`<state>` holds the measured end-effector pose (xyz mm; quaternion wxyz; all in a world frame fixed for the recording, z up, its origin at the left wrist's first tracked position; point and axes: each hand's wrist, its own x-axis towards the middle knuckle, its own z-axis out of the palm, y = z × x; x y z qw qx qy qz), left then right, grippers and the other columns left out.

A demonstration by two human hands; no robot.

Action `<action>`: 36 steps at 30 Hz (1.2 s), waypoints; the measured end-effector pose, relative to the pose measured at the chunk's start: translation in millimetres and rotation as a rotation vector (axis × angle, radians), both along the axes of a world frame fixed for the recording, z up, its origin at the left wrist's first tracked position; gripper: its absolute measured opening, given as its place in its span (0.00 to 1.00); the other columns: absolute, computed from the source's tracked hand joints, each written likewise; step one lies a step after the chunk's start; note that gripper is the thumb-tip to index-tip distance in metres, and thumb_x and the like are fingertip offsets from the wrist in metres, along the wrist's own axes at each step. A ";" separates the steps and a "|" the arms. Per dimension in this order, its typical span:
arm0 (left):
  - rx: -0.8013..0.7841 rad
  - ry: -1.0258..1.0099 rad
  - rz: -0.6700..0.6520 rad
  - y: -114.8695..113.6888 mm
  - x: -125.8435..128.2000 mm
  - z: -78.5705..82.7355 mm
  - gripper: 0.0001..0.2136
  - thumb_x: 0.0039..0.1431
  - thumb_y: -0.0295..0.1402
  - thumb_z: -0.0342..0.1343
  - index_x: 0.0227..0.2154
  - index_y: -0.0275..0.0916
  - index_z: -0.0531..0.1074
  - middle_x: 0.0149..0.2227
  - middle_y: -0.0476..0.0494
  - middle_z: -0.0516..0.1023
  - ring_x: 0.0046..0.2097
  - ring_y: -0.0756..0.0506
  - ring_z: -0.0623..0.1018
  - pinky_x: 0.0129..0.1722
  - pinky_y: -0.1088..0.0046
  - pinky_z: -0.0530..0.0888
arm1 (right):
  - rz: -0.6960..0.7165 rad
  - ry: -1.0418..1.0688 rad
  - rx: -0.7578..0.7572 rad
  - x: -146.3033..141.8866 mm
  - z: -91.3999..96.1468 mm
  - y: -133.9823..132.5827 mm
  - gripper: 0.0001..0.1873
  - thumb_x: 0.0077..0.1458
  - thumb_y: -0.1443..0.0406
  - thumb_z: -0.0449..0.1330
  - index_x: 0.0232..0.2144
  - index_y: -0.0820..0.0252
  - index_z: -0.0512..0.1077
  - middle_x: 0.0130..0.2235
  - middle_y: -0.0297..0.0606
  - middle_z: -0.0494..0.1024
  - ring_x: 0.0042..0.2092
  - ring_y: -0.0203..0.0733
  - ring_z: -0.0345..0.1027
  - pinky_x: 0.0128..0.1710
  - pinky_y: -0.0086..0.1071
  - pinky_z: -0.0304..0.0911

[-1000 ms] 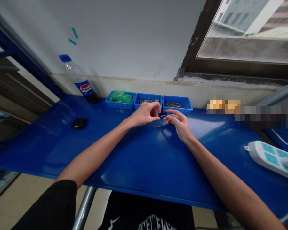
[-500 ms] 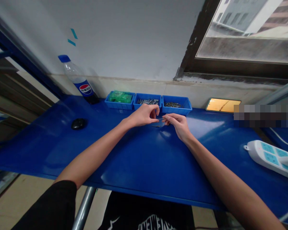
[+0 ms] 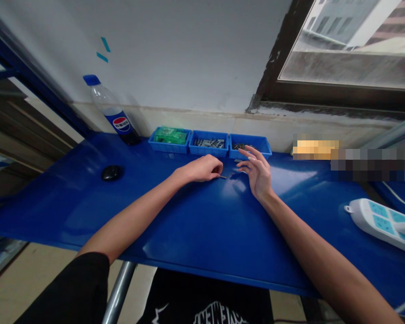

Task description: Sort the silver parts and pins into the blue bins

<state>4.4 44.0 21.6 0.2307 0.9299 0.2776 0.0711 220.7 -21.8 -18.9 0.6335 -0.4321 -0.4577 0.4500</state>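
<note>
My left hand (image 3: 205,168) is low over the blue table (image 3: 189,225), its fingers curled and thumb pinched at one end of a thin brass-coloured metal pin (image 3: 223,177). The pin's far end pokes out to the right, close to the tabletop. My right hand (image 3: 258,173) is raised in front of the right bin, fingers spread apart. Just left of its fingertips shows a small grey piece (image 3: 238,160); whether it touches them I cannot tell. Behind the right fingers, a blue bin (image 3: 265,146) with thin dark metal pieces is partly hidden.
A middle blue bin (image 3: 207,151) holds grey metal pieces, and a left one (image 3: 168,147) holds a green packet (image 3: 170,135). At the left are a cola bottle (image 3: 120,123) and a black mouse (image 3: 111,173). A white power strip (image 3: 374,218) lies at the right.
My hands have parted from the thin piece held between them. The left has lowered to the pin on the table; the right has moved slightly right and its fingers have opened.
</note>
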 end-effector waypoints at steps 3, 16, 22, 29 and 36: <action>0.024 0.001 -0.021 0.6 -0.5 -2.2 0.03 0.59 0.25 0.61 0.32 0.36 0.78 0.34 0.42 0.81 0.36 0.46 0.78 0.36 0.73 0.68 | 0.003 0.058 -0.011 -1.1 2.0 -0.7 0.22 0.55 0.57 0.62 0.53 0.50 0.75 0.55 0.41 0.81 0.34 0.40 0.75 0.35 0.35 0.69; -0.237 -0.618 0.160 -5.4 13.2 -19.3 0.10 0.57 0.36 0.66 0.35 0.36 0.74 0.32 0.46 0.80 0.34 0.49 0.78 0.39 0.71 0.75 | 0.004 0.060 -0.039 -0.7 -0.7 2.1 0.16 0.55 0.57 0.63 0.45 0.54 0.77 0.38 0.38 0.84 0.30 0.39 0.73 0.34 0.36 0.68; -0.255 -0.700 0.239 -7.5 16.8 -39.8 0.13 0.54 0.38 0.68 0.35 0.36 0.74 0.31 0.48 0.79 0.32 0.49 0.78 0.37 0.72 0.76 | 0.022 -0.046 -0.050 -1.3 -6.5 7.9 0.13 0.56 0.55 0.66 0.40 0.54 0.80 0.32 0.36 0.82 0.28 0.38 0.72 0.32 0.34 0.66; -0.212 -0.741 0.250 -10.3 16.1 -40.9 0.10 0.60 0.37 0.64 0.39 0.37 0.74 0.36 0.45 0.82 0.36 0.49 0.80 0.39 0.72 0.77 | 0.094 -0.146 -0.037 -2.0 -7.2 6.8 0.12 0.58 0.55 0.67 0.35 0.57 0.83 0.29 0.36 0.81 0.28 0.37 0.71 0.31 0.33 0.65; -0.205 -0.696 0.231 -13.8 15.1 -41.4 0.09 0.60 0.35 0.64 0.39 0.37 0.73 0.36 0.45 0.82 0.37 0.49 0.81 0.41 0.72 0.77 | 0.155 -0.175 -0.023 0.2 -7.2 5.7 0.14 0.58 0.54 0.67 0.34 0.58 0.84 0.30 0.37 0.82 0.29 0.38 0.71 0.32 0.34 0.65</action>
